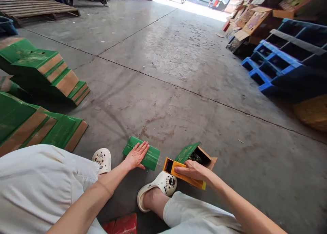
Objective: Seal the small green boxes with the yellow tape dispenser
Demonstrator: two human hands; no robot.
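My left hand [138,155] lies flat, fingers stretched out, on a green cardboard piece [153,156] on the floor between my feet. A bit of clear film sticks out from its right end. In my right hand [195,169] is a yellow tape dispenser [170,165] with a dark section near its front end, held close to the film. Beyond that hand stands a small green carton [187,152], its brown flap open and dark, shiny contents inside.
Stacked green cartons [38,60] stand at the left, with more green cartons [22,118] nearer me. Blue plastic pallets [278,61] and heaped cardboard [252,20] are at the right. A wooden pallet [35,5] lies far left. Below me is a red object [122,225].
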